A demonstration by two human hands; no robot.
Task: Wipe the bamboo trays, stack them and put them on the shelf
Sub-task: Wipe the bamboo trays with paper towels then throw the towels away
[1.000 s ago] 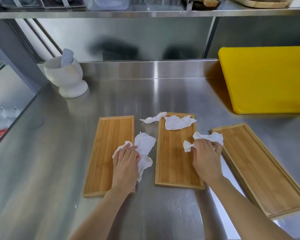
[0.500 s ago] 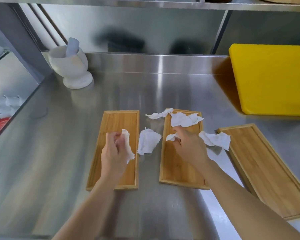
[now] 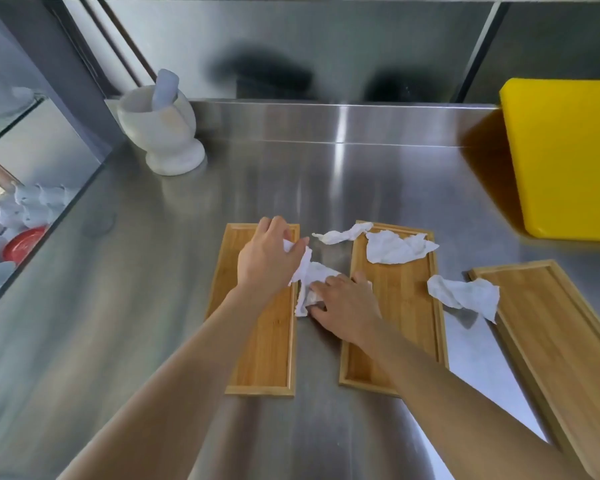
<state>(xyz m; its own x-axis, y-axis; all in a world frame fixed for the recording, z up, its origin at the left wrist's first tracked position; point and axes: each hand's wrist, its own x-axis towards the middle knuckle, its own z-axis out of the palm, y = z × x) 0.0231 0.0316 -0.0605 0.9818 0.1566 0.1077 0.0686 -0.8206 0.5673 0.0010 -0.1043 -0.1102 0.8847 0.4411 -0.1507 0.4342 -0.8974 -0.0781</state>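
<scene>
Three bamboo trays lie flat on the steel counter: the left tray (image 3: 267,355), the middle tray (image 3: 406,306) and the right tray (image 3: 561,327). My left hand (image 3: 267,258) hovers over the far end of the left tray, pinching one end of a white paper tissue (image 3: 314,275). My right hand (image 3: 347,304) reaches across the middle tray's left rim and grips the same tissue in the gap between the two trays. Another crumpled tissue (image 3: 395,247) rests on the middle tray's far end. A third tissue (image 3: 465,294) lies between the middle and right trays.
A thin tissue strip (image 3: 340,234) lies by the middle tray's far left corner. A white mortar with pestle (image 3: 160,133) stands at the back left. A yellow cutting board (image 3: 565,161) fills the back right. Beyond the counter's left edge, white cups and a red lid (image 3: 23,242) sit lower down.
My right hand let go of the tissue near the right tray and crossed left to the tissue between the left and middle trays. My left hand moved up toward the left tray's far end.
</scene>
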